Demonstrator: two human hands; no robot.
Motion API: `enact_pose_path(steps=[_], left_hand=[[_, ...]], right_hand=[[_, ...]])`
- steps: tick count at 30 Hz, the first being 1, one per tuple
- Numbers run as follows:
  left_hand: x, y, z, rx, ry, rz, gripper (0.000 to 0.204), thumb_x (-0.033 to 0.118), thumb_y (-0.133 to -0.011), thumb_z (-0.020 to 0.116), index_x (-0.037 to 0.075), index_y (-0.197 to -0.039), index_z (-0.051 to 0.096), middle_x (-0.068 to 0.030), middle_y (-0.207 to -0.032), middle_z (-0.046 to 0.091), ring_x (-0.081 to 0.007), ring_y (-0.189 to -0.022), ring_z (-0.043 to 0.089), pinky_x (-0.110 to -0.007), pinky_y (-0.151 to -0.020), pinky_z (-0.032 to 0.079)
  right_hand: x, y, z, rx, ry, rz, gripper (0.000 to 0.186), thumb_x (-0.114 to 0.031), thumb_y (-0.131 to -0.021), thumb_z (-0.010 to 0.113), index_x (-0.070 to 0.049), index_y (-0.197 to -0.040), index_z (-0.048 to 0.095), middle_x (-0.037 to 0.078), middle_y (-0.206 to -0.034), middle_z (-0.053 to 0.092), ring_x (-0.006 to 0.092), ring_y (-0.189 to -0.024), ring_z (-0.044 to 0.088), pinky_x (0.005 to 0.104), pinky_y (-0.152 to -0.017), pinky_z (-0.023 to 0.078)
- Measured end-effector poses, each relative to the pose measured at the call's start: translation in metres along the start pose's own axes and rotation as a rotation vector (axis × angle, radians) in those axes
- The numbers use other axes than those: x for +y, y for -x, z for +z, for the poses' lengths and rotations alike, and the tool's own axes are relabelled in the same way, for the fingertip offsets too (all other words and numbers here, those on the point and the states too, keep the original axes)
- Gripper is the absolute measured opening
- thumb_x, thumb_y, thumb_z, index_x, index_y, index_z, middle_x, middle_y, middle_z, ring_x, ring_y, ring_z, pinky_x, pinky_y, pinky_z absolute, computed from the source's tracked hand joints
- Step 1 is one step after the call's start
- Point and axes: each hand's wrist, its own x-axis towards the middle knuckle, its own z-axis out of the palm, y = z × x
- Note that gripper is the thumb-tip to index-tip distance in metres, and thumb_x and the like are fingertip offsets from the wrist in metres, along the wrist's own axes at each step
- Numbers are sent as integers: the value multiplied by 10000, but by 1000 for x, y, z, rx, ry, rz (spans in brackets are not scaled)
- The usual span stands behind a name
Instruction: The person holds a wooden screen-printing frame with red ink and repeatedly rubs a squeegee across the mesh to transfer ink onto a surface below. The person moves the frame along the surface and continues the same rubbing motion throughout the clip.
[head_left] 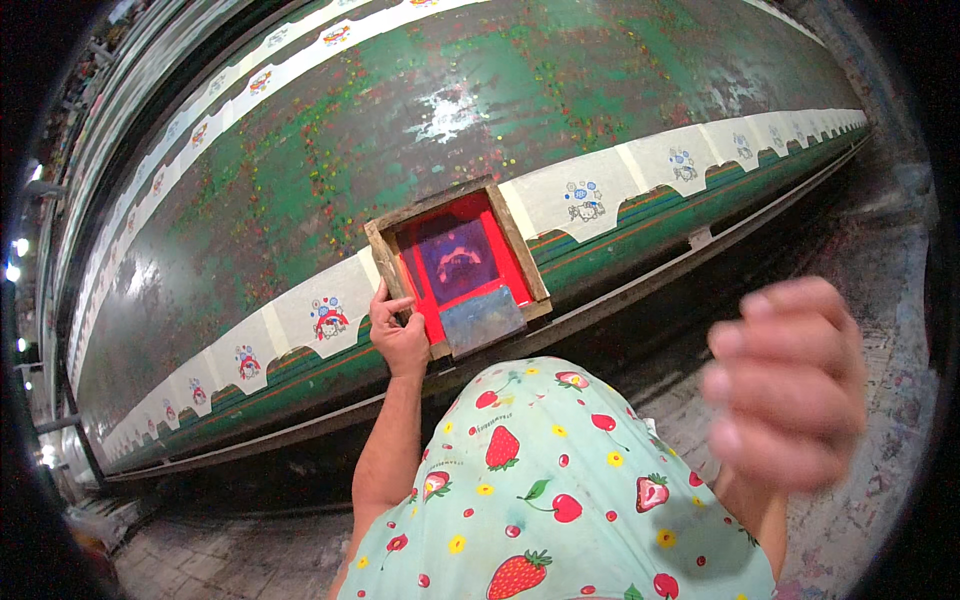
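Note:
A wooden-edged printing screen (520, 250) lies on the near strip of white cloth panels, its inner border smeared with red ink around a dark purple mesh. My left hand (398, 335) grips its left wooden edge, thumb and fingers closed around it. Across the screen's near end leans a flat grey squeegee blade (484, 320), untouched by either hand. My right hand (785, 385) is raised well to the right of the screen, close to the camera and slightly blurred. Its fingers are curled together, and the inside of the hand is hidden.
The long green printing table (400, 130) is speckled with red and yellow ink. Printed cloth panels (325, 315) left of the screen carry red; panels (585, 205) to its right show blue and grey outlines. A rail (640, 265) runs along the near edge. My strawberry-patterned apron (560, 480) is close below.

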Motion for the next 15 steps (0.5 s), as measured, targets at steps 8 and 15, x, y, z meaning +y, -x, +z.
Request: enact_pose_path(steps=[8, 15], left_hand=[[-9, 2, -6, 16, 48, -92, 236, -120, -826, 733, 12, -1022, 727, -277, -1706, 583, -70, -909, 660, -237, -777, 517], [-6, 0, -2, 40, 58, -104, 215, -127, -819, 724, 16, -979, 716, -272, -1708, 584, -44, -852, 624, -228, -747, 486]], right_hand=[[78, 71, 88, -258, -22, 246, 169, -19, -867, 844, -79, -1002, 761, 75, -952, 760, 314, -867, 742, 454, -793, 574], [80, 115, 153, -369, -82, 306, 148, -105, -866, 855, -101, -985, 766, 65, -1005, 770, 301, -974, 747, 455, -867, 580]])
